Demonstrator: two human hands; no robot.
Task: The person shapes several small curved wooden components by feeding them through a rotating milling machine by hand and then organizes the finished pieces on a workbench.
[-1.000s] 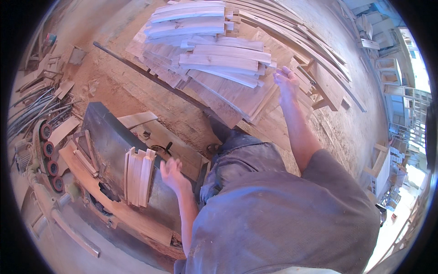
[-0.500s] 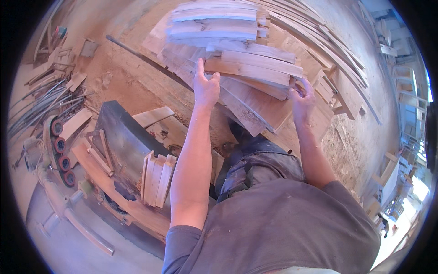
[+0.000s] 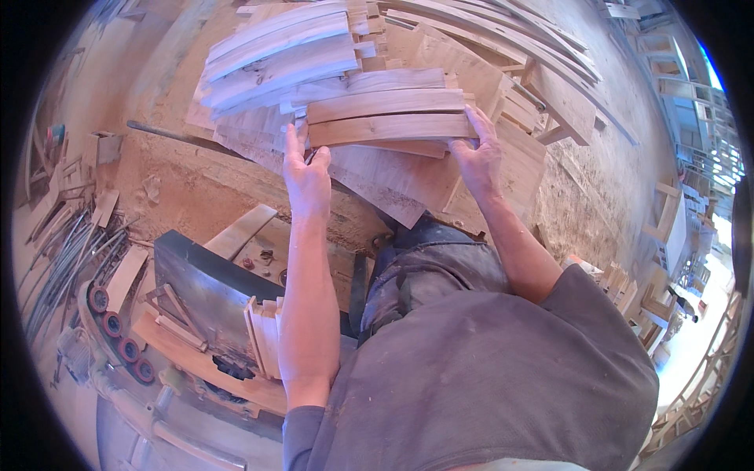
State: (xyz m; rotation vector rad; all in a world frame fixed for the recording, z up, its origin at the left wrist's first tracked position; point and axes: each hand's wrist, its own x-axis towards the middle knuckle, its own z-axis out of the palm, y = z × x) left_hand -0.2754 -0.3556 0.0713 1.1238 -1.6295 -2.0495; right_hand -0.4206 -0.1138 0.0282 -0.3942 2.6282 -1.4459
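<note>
Left hand and right hand reached forward, apart, clamped on opposite ends of curved slats. Panels cornered bodyward between them; floor lay rightward.

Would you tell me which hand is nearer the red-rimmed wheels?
Left. The left hand is ahead and right of the wheels, at the slats; the right hand is farther right.

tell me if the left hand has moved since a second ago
Yes: the left hand has moved forward, away from the dark machine, to the left end of the wood strips.
</note>
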